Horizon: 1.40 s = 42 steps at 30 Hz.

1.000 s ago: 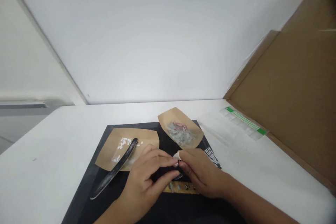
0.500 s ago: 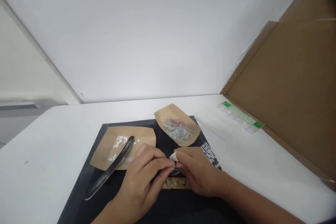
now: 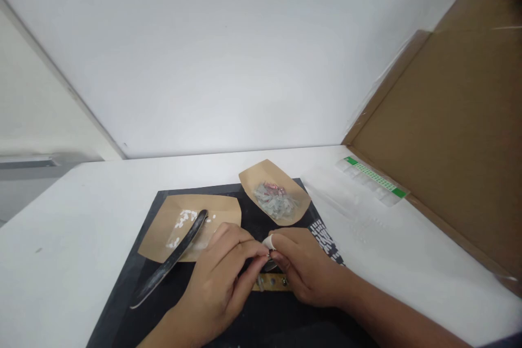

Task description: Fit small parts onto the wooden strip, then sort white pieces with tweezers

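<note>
My left hand [image 3: 222,277] is closed, its thumb and fingertips pinched together over the black mat [image 3: 228,321]. My right hand [image 3: 305,266] is closed too, meeting the left fingertips, with a white covering [image 3: 268,241] at one finger. A small dark, shiny item [image 3: 271,265] shows between the two hands, mostly hidden by fingers; its kind cannot be made out. Just below lies a yellow strip [image 3: 271,283] bearing several small shiny spots. To the left, a long curved black piece [image 3: 171,263] rests partly across a brown paper tray [image 3: 153,239] that holds small white bits [image 3: 187,218].
A second brown paper tray [image 3: 255,171] holds clear and pinkish scraps [image 3: 277,200]. Small white rectangles [image 3: 322,234] lie in rows at the mat's right edge. On the white table [image 3: 49,261] are a clear pack with a green label [image 3: 375,178] and, at right, a cardboard wall [image 3: 448,136].
Both hands keep their pinch at the same spot, with only slight finger movement. The whole view has shifted a little; the trays and the black piece lie as before.
</note>
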{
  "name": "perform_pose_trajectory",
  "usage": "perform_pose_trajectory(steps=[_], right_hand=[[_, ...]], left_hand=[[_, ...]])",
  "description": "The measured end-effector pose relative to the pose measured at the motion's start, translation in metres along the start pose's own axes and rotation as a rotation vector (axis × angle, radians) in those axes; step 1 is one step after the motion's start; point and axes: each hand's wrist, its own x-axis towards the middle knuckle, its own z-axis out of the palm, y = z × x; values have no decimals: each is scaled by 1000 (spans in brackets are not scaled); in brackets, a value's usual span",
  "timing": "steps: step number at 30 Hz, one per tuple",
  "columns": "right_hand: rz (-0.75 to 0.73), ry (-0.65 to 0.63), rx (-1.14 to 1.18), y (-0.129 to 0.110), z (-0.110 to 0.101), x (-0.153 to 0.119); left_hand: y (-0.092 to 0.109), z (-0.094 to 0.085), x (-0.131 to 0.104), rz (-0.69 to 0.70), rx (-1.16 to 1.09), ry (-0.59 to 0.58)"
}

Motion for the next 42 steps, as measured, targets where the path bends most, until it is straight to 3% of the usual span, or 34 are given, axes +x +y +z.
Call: perform_pose_trajectory(steps=[12,18,30,42], right_hand=[[45,116,-75,1,5,-2],[51,142,-167,-3,6,0],[-29,182,-282,-5,5,4],[-28,128,-182,-5,5,4]], left_hand=[[-7,-2,0,-183,-144,-16],[-7,0,0,-238,-145,61],[-3,3,1,-212,-121,117],[-7,0,-4,-154,-26,21]])
